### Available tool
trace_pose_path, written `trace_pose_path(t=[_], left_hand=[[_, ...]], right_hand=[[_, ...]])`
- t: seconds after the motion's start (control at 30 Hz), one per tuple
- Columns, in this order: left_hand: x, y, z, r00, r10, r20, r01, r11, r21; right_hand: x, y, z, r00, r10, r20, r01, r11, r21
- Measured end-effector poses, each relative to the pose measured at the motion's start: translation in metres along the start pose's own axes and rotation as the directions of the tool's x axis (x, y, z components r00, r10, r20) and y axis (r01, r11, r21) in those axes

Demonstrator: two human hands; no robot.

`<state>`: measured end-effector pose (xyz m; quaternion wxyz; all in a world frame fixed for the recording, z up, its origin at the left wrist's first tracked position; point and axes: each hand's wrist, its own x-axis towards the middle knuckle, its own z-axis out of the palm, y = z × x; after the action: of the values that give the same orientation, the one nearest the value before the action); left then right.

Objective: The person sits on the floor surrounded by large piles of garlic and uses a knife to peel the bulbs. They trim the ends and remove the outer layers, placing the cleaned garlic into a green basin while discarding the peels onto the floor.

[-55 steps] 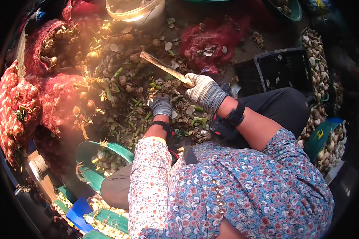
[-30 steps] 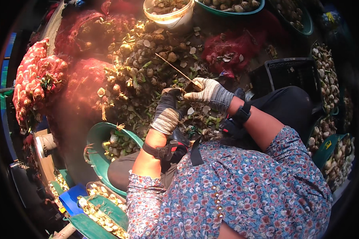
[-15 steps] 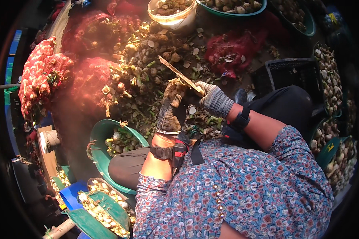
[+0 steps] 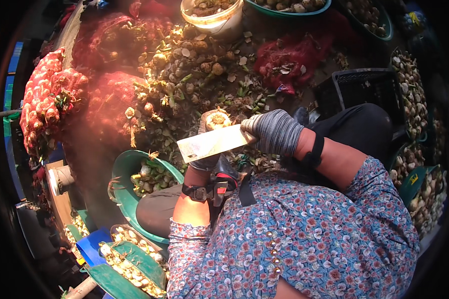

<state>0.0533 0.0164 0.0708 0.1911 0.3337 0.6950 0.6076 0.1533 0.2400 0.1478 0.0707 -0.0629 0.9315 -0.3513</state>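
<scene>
Blue shirt (image 4: 329,224) at five o'clock, busy with red and white flowers, gold studs (image 4: 271,247) running down its front, a black tab (image 4: 246,191) near six! Out towards three there's the right glove (image 4: 278,132), grey knit with fine stripes, then a black band (image 4: 314,151); round at seven, the left glove (image 4: 205,164) shows dark grey, with a buckled black strap (image 4: 195,193) and a red-marked box (image 4: 219,191), dark trousers (image 4: 361,124) at three and eight!

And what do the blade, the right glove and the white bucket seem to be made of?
Blade: probably metal, its flat face shining brightly.
Right glove: likely knitted yarn, matt, with ribbed grey stripes.
White bucket: perhaps smooth plastic, judging by its thick rim.
</scene>
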Motion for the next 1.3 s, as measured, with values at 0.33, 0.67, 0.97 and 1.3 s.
trace_pose_path(t=[0.33, 0.67, 0.97, 1.3], left_hand=[[-0.01, -0.006, -0.001, 0.994, 0.037, 0.106, -0.076, 0.918, 0.389], [0.013, 0.042, 0.01, 0.988, -0.134, -0.083, 0.151, 0.958, 0.244], [0.011, 0.042, 0.03, 0.882, -0.458, 0.114, 0.416, 0.64, -0.646], [-0.005, 0.015, 0.014, 0.943, -0.324, 0.078, 0.321, 0.821, -0.472]], right_hand=[[0.011, 0.032, 0.035, 0.999, 0.04, -0.008, -0.04, 0.999, -0.028], [0.032, 0.037, 0.019, 0.919, 0.386, 0.081, -0.332, 0.647, 0.686], [0.027, 0.014, 0.025, 0.966, 0.199, -0.162, 0.021, 0.57, 0.822], [-0.01, 0.012, -0.004, 0.994, 0.093, -0.066, -0.085, 0.991, 0.104]])
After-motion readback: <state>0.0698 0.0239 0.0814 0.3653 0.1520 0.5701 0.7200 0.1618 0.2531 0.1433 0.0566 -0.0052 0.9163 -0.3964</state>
